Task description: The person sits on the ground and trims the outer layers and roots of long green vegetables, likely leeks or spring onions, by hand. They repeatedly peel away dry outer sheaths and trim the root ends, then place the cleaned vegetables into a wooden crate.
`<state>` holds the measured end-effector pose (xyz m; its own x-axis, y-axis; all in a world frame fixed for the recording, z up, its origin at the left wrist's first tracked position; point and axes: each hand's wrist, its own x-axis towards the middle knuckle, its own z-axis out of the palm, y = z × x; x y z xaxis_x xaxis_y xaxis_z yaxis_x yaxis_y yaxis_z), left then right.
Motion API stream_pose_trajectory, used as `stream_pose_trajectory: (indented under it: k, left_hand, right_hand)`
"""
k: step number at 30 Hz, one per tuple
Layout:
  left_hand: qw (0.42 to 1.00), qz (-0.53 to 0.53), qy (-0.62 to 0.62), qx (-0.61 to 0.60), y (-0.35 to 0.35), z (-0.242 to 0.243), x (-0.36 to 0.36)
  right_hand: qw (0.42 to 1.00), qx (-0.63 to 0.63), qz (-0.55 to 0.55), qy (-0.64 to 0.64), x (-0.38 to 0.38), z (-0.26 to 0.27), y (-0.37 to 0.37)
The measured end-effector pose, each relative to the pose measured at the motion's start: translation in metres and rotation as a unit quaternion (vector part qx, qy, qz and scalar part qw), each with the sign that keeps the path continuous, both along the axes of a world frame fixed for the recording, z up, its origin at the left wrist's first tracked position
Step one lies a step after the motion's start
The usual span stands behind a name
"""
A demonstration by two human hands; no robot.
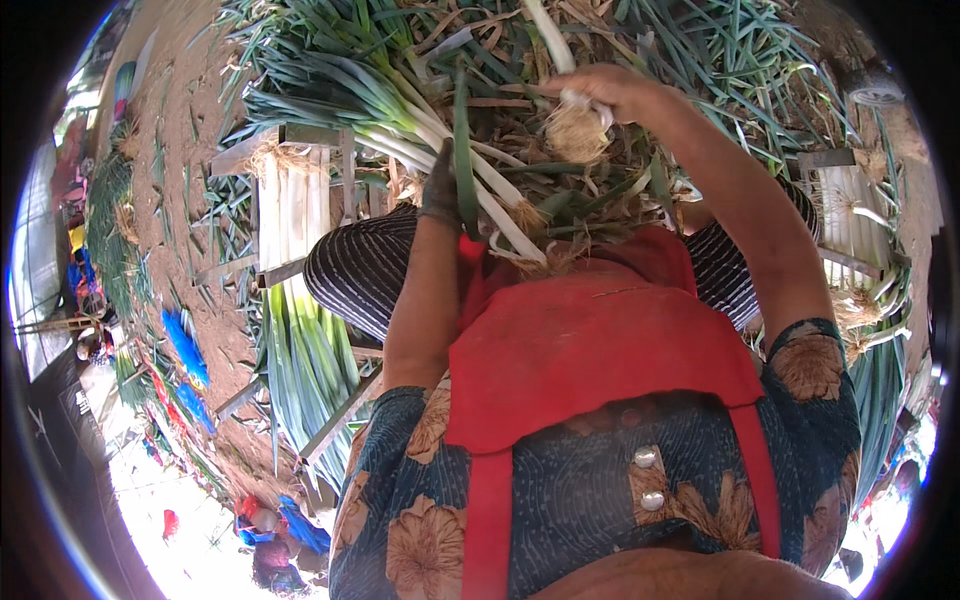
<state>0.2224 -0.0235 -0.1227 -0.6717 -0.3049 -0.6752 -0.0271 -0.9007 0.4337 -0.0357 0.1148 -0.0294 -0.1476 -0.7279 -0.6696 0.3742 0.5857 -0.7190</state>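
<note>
My left hand (442, 186), in a dark glove, is pressed against several leeks or large green onions (499, 196); their white stalks slant down to rooty ends over my lap, and their green leaves spread to the upper left. A loose green leaf (465, 142) stands up beside this hand. My bare right hand (607, 91) is closed around the lower white stalk of another such plant (551, 36), just above its root tuft (576, 135). The fingers of my left hand are partly hidden behind the leaf. A red apron (600, 345) covers my front.
To the left, a metal rack (244, 156) holds a bundle of white stalks (292, 206) with green tops hanging below. A similar bundle (851, 214) stands in a frame at the right. Cut leaves and dry peelings (495, 97) litter the ground ahead. Blue plastic (185, 349) lies farther left.
</note>
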Motion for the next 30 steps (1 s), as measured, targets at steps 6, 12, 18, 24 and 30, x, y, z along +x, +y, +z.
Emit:
stream_pose_trajectory:
  k: [6,12,18,24,30]
  left_hand:
    - [0.995,-0.036,-0.091,0.037,0.065,0.035,0.012]
    - [0.977,-0.115,-0.045,-0.173,0.094,0.026,0.024]
    - [0.998,-0.051,-0.029,0.020,0.098,0.048,0.015]
    - [0.983,0.013,0.135,0.120,0.101,0.040,-0.010]
    - [0.964,0.043,0.260,0.032,0.106,0.045,-0.044]
  right_hand:
    - [0.983,0.073,0.159,0.048,0.066,-0.026,0.013]
    - [0.969,0.101,0.224,0.013,0.086,-0.021,0.043]
    - [0.964,0.003,0.243,0.104,0.100,-0.011,0.059]
    - [0.906,-0.035,0.352,0.233,0.094,0.005,0.060]
    - [0.898,0.008,0.385,0.215,0.084,0.029,0.070]
